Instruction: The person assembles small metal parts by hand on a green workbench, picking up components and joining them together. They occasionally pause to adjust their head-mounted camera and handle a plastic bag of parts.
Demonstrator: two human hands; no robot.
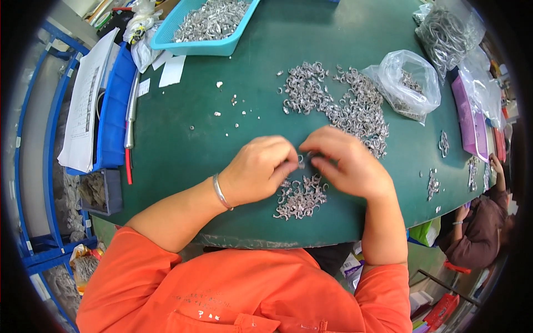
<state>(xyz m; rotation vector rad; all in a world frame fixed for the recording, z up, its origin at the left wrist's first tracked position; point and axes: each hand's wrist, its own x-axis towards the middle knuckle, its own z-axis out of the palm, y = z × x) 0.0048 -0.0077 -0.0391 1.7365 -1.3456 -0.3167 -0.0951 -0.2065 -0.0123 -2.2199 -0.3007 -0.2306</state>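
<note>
My left hand [260, 167], a metal bangle on its wrist, is closed with thumb and forefinger together. At its fingertips shows a small curved silvery metal piece [301, 161]. Facing it, my right hand [351, 165] curls its fingers toward the same spot, and another small metal piece [310, 156] appears between its thumb and forefinger. The fingertips of both hands nearly meet. Just below them lies a small pile of hook-shaped metal pieces [301, 198]. Beyond my right hand spreads a larger heap of similar pieces [358, 108].
On the green table [183, 166] stand a turquoise basket [194, 49] of metal pieces, an opened clear plastic bag [411, 61] and a purple basket [469, 119]. A blue document tray [114, 111] sits left. Another person [477, 230] is at the right edge.
</note>
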